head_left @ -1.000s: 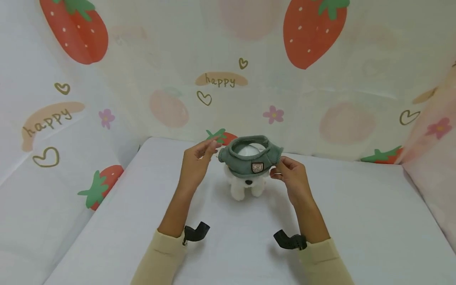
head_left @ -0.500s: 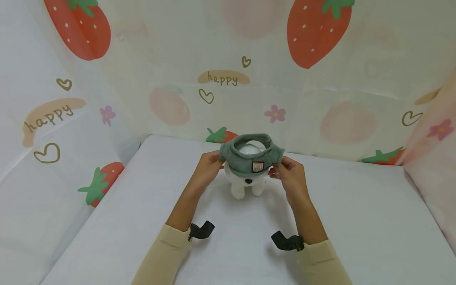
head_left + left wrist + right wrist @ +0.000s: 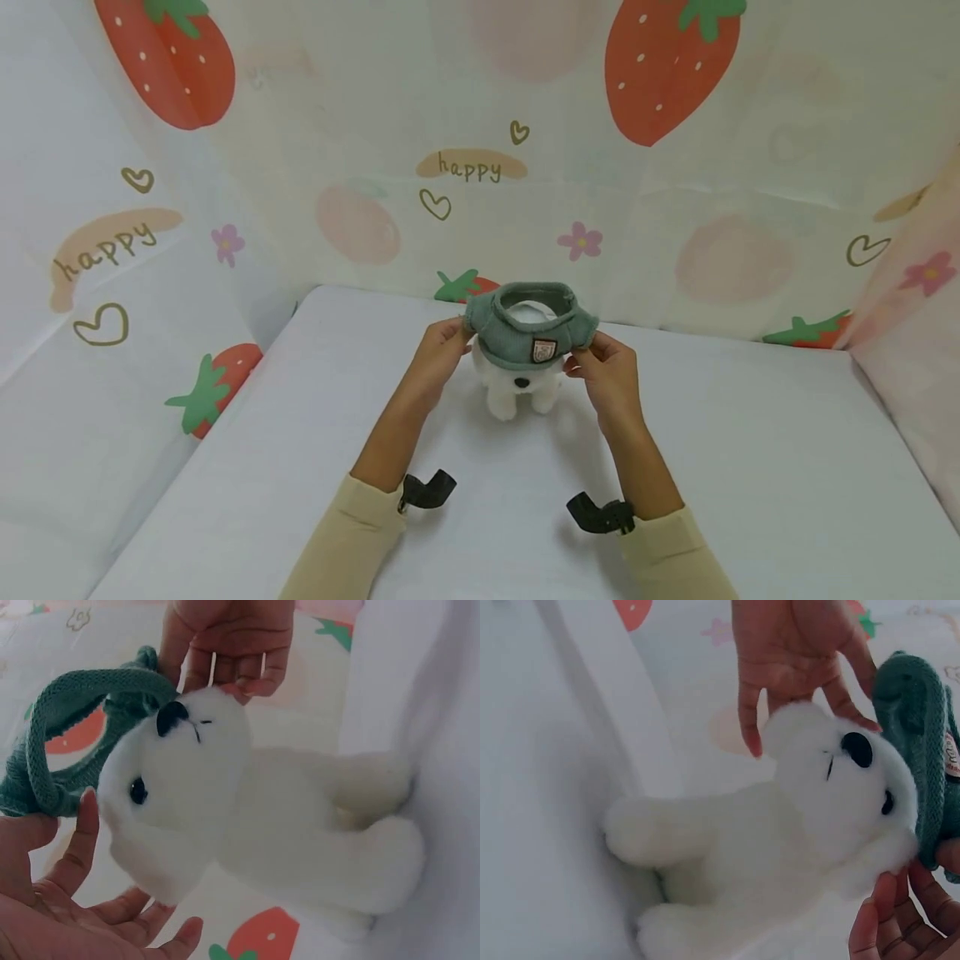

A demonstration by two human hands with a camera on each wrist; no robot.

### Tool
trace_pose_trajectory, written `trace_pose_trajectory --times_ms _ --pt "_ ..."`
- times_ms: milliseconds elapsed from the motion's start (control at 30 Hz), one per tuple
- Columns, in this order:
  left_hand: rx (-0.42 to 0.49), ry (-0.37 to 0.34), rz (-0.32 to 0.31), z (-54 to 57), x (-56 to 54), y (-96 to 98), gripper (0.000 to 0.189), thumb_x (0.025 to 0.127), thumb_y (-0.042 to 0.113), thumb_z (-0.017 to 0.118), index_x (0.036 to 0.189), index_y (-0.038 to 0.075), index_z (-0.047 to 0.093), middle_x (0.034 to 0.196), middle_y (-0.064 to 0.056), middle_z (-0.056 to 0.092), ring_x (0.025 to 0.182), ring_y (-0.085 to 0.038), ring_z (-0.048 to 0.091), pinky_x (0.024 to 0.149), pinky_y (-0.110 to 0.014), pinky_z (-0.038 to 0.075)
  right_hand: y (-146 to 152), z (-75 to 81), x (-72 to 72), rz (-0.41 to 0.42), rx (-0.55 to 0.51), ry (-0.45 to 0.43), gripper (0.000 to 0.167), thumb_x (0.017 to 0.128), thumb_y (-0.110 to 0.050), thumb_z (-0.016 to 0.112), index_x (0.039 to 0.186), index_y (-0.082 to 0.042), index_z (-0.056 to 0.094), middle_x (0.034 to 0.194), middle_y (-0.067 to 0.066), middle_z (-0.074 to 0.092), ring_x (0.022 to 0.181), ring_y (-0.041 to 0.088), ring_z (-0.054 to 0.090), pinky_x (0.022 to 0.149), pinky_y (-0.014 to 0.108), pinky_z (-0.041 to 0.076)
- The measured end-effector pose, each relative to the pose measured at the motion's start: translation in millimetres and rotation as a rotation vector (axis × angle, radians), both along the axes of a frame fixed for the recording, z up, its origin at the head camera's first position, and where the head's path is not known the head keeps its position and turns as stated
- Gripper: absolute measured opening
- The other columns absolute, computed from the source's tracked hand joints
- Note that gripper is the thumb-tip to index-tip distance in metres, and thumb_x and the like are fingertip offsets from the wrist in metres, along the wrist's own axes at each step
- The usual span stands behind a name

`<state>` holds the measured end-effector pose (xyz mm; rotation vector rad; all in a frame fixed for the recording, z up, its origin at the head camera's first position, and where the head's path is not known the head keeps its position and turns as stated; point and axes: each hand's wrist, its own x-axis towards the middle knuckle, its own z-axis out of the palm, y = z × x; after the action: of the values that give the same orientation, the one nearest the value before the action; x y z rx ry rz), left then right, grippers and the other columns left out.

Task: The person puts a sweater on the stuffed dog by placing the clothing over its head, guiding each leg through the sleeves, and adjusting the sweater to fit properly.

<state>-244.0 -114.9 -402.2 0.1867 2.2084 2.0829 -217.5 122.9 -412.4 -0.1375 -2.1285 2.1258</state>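
Observation:
A white plush dog [image 3: 517, 396] with a black nose stands on the table, facing the head camera. Over the top of its head sits a small green knit sweater [image 3: 502, 337] with a badge on the front; its round neck opening points up and the dog's crown shows through. My left hand [image 3: 441, 354] pinches the sleeve on the left between thumb and index finger. At the opposite sleeve, my right hand [image 3: 611, 371] pinches the fabric. In the left wrist view, the dog's face [image 3: 172, 772] is uncovered below the sweater's hem, and the other fingers spread beside its ear.
The table [image 3: 750, 467] has a white cover. Behind it and at both sides hangs a pale curtain [image 3: 525, 200] printed with strawberries, hearts and flowers. A black camera mount [image 3: 429, 490] sits on the left wrist, another mount [image 3: 600, 513] on the right.
My left hand has come in from beside the sweater and taken hold of its left sleeve. The sweater has shifted slightly; the dog stands in place.

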Motion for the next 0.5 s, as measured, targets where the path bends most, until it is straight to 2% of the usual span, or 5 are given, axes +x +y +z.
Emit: trace_pose_trajectory --times_ms 100,267,367,500 --pt "0.013 -0.022 -0.019 2.3 1.1 -0.3 0.038 0.107 0.026 0.051 0.121 -0.005 0.068 0.144 -0.009 0.058 0.141 -0.021 0.043 0.112 -0.047 0.038 -1 -0.6 -0.7 0.0 0.005 0.021 0.024 0.101 -0.009 0.061 0.119 0.006 0.068 0.086 0.003 0.068 0.072 0.012 0.064 0.072 0.025 0.057" --pt "0.024 -0.039 -0.043 3.1 1.7 0.4 0.037 0.108 0.02 0.048 0.132 -0.005 0.063 0.145 -0.012 0.056 0.141 -0.023 0.042 0.112 -0.049 0.038 -2 -1.6 -1.6 -0.006 0.014 0.037 0.024 0.1 -0.009 0.061 0.119 0.006 0.068 0.083 0.001 0.068 0.071 0.012 0.064 0.071 0.024 0.056" --pt "0.025 -0.042 -0.023 -1.6 -0.4 0.8 0.036 0.108 0.018 0.045 0.134 -0.001 0.062 0.137 -0.011 0.061 0.133 -0.024 0.05 0.107 -0.049 0.043 -2 -2.1 -1.3 -0.006 0.024 0.024 0.023 0.1 -0.011 0.063 0.115 0.006 0.069 0.084 0.004 0.069 0.071 0.012 0.065 0.069 0.023 0.056" --pt "-0.001 -0.06 0.034 -11.7 -5.1 0.2 0.031 0.106 0.014 0.047 0.126 0.0 0.066 0.12 -0.012 0.066 0.116 -0.026 0.059 0.098 -0.047 0.05 -1 -3.6 -1.5 -0.008 0.071 0.02 0.02 0.1 -0.013 0.063 0.104 0.005 0.069 0.083 0.007 0.07 0.07 0.014 0.066 0.066 0.023 0.055"
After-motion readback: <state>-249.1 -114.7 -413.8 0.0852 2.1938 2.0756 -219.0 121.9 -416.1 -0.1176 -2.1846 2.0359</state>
